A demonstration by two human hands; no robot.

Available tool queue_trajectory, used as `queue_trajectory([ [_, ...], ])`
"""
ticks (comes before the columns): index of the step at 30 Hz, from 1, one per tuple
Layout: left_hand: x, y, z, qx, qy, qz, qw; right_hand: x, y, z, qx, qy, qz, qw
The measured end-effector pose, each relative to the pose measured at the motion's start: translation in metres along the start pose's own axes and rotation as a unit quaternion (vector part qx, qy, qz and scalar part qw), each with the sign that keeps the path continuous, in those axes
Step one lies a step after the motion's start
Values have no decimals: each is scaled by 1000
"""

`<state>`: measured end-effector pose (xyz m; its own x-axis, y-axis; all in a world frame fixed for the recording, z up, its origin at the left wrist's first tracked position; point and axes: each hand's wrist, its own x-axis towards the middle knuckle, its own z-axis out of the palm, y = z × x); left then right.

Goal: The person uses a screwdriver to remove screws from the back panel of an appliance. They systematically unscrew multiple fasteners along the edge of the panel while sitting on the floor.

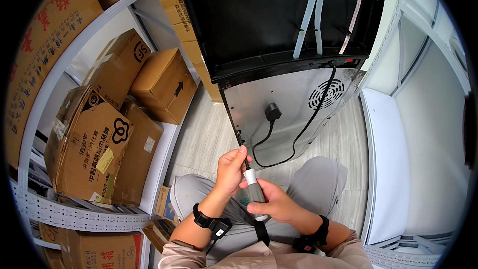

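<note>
In the head view, the step in hand looks like turning a fastener at the left edge of the grey metal back panel (294,94): the screwdriver (253,188) slants up between the person's knees toward that edge, though whether its tip is seated cannot be told. The next move probably calls for holding the shaft in line, pressing lightly and rotating the handle, clear of the black power cord (297,142). The right hand (274,201) is closed around the handle, thumb laid along it, its forearm rising from the lower right. The left hand (229,172) comes from the lower left, fingertips bent beside the shaft; whether they pinch it is unclear.
</note>
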<state>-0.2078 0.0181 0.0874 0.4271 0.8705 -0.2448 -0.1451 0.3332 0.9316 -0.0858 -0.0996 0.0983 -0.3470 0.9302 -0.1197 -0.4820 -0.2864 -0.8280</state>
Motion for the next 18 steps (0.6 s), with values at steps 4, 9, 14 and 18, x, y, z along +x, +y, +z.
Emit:
queue_trajectory([
  [4, 3, -11, -1, -66, -12, 15, 998, -3, -3, -1, 120, -27, 8, 992],
  [9, 8, -13, -7, -95, -45, 22, 994, -4, -9, -5, 148, -59, 30, 987],
  [14, 3, 0, 1, -123, -34, -7, 992, -1, 7, -6, 68, 8, -25, 997],
  [18, 6, -4, -3, -53, -19, 4, 998, 1, 0, 3, 5, 38, -26, 999],
])
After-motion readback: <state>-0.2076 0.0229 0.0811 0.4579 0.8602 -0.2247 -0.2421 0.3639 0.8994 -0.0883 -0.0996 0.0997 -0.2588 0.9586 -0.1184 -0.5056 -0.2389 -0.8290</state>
